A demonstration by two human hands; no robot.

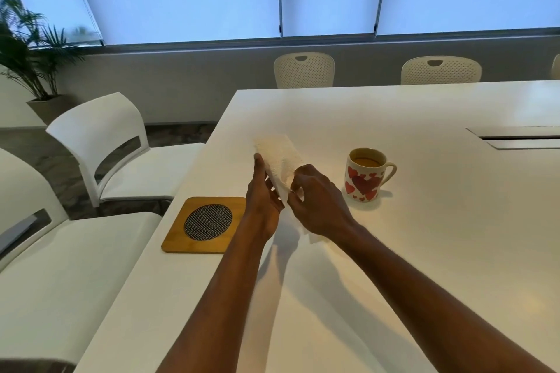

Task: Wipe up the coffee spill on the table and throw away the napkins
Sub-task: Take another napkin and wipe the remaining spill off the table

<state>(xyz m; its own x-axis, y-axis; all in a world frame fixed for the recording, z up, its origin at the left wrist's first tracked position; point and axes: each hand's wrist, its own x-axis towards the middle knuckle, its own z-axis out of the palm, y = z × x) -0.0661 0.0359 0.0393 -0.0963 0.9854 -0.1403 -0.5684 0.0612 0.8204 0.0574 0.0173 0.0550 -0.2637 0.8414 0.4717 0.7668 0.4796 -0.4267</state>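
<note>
Both forearms reached over the white counter (pixel 394 136). The left hand (pixel 263 194) and right hand (pixel 318 200) each had a grip closed on the white napkin (pixel 280 159), held above the counter between coaster (pixel 206 222) and mug (pixel 365 174).

Smooth white table (pixel 394 251) with a soft sheen. Embossed, matt paper napkin (pixel 280 157) — dimpled texture. Glossy ceramic mug (pixel 363 179) printed with red hearts. Wooden trivet (pixel 178 239), satin finish, round woven mesh inset. Moulded white plastic chairs (pixel 100 130) — far ones perforated.
</note>
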